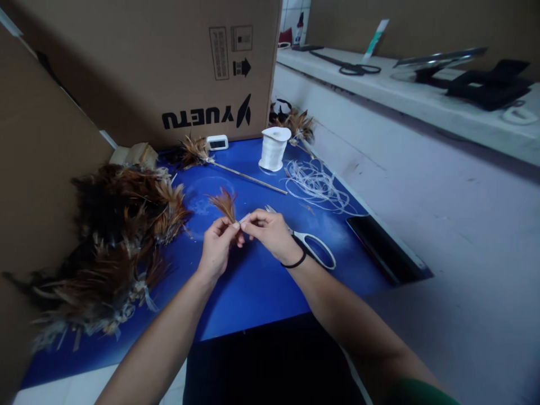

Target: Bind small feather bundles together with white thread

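Observation:
Between the thumb and fingers of my left hand is the base of a small bunch of brown feathers, its tips fanning up and left. My right hand, with a black band at the wrist, pinches a thin whitish ribbon right at that base. The two hands nearly touch. Scissors with white-rimmed handles lie on the blue table, partly hidden under my right hand. Behind my hands rests a stick with feathers tied at one end.
Feather bundles are heaped along the left side. A white ribbon spool stands at the back, beside loose tangled ribbon. A cardboard box walls off the rear. At right lies a dark flat device; a ledge holds black scissors.

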Action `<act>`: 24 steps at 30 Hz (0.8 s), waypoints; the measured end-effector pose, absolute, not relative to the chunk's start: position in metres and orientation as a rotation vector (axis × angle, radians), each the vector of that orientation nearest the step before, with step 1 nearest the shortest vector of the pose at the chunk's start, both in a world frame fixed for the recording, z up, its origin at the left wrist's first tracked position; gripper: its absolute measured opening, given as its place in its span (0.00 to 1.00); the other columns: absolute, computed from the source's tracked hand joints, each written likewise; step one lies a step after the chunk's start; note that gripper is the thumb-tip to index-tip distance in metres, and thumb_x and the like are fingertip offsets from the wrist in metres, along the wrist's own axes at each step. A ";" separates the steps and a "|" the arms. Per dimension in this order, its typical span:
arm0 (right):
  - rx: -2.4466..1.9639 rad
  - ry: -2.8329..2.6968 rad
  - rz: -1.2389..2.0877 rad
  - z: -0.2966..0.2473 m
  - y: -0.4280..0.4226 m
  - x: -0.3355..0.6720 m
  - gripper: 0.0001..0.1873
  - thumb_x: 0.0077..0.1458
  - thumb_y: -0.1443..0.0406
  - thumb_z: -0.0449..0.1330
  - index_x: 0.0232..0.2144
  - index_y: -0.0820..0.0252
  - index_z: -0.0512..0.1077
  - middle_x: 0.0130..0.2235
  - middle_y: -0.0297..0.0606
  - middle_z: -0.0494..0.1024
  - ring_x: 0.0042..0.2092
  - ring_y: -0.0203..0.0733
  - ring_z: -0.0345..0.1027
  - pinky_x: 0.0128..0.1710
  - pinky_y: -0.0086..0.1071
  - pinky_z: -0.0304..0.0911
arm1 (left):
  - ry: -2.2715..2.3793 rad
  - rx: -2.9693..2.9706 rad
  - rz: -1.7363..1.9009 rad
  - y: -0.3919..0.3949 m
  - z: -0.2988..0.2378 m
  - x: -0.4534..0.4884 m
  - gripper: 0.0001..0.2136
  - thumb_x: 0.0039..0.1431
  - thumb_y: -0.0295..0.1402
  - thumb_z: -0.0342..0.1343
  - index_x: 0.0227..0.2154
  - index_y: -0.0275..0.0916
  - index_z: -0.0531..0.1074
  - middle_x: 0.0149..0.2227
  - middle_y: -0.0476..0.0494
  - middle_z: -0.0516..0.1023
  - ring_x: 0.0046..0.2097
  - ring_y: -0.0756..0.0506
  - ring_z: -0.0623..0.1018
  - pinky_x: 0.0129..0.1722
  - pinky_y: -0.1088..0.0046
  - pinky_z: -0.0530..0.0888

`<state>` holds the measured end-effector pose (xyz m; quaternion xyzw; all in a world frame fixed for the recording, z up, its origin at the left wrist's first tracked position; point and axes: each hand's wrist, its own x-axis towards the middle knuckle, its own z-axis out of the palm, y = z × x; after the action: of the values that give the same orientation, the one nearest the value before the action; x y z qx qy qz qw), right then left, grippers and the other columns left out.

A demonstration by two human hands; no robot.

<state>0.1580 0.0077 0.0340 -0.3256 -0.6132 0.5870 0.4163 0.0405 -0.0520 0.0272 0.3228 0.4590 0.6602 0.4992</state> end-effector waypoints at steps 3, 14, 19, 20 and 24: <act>-0.824 -1.617 1.376 0.031 0.009 0.158 0.06 0.45 0.64 0.64 0.24 0.62 0.75 0.30 0.36 0.74 0.26 0.32 0.66 0.25 0.28 0.64 | 1.102 0.750 1.601 -0.052 0.027 0.040 0.05 0.50 0.30 0.58 0.27 0.36 0.68 0.19 0.54 0.68 0.21 0.54 0.69 0.20 0.80 0.65; -0.749 -1.593 1.426 0.037 0.006 0.159 0.07 0.46 0.62 0.64 0.22 0.61 0.74 0.23 0.33 0.73 0.23 0.33 0.68 0.28 0.31 0.67 | 1.086 0.642 1.580 -0.052 0.028 0.039 0.09 0.46 0.30 0.61 0.31 0.34 0.71 0.22 0.49 0.74 0.24 0.51 0.74 0.27 0.75 0.72; -0.805 -1.480 1.525 0.036 0.008 0.160 0.10 0.41 0.60 0.68 0.23 0.62 0.75 0.26 0.34 0.74 0.25 0.32 0.67 0.24 0.27 0.64 | 1.058 0.599 1.524 -0.051 0.029 0.037 0.12 0.46 0.35 0.65 0.31 0.33 0.71 0.23 0.48 0.74 0.25 0.52 0.75 0.27 0.78 0.72; -0.802 -1.460 1.564 0.036 0.009 0.160 0.10 0.41 0.60 0.68 0.24 0.62 0.75 0.25 0.34 0.75 0.25 0.31 0.66 0.24 0.27 0.63 | 1.052 0.592 1.514 -0.051 0.029 0.037 0.13 0.46 0.35 0.65 0.31 0.34 0.71 0.23 0.49 0.74 0.25 0.53 0.74 0.25 0.79 0.71; -0.782 -1.420 1.658 0.037 0.010 0.162 0.11 0.40 0.60 0.68 0.25 0.62 0.75 0.25 0.33 0.75 0.23 0.29 0.63 0.23 0.27 0.62 | 1.031 0.570 1.529 -0.051 0.030 0.035 0.12 0.46 0.35 0.65 0.30 0.34 0.70 0.20 0.55 0.67 0.19 0.57 0.67 0.17 0.82 0.64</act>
<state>0.1617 0.0100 0.0368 -0.3092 -0.5611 0.6555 0.3998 0.0353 -0.0512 0.0303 0.2426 0.4393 0.6514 0.5692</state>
